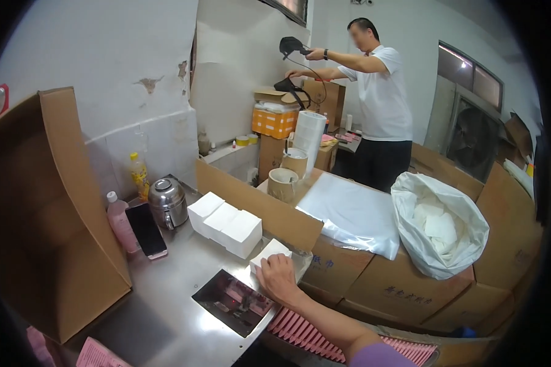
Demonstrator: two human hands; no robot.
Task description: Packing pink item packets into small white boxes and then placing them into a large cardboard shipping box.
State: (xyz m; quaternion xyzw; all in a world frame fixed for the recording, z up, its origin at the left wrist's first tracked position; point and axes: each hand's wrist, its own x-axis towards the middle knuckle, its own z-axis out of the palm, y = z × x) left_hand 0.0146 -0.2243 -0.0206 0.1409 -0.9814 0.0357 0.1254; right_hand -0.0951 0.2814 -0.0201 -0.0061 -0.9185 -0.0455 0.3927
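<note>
My right hand (277,278) reaches in from the lower right, its fingers curled over a small stack of white paper (270,249) at the metal table's right edge. Just beyond it, several white paper stacks (225,223) stand pressed together in a row. Near my wrist is a rectangular opening (232,303) in the steel tabletop (165,300), with dark machine parts inside. Below my forearm lies a long row of pink packets (306,336). My left hand is out of view.
An open cardboard box (55,244) stands on the left. Behind are a phone (146,229), a steel pot (168,202) and bottles (119,220). Clear plastic bags (349,211) and a white sack (441,226) rest on cartons. A person (382,92) holds black straps farther back.
</note>
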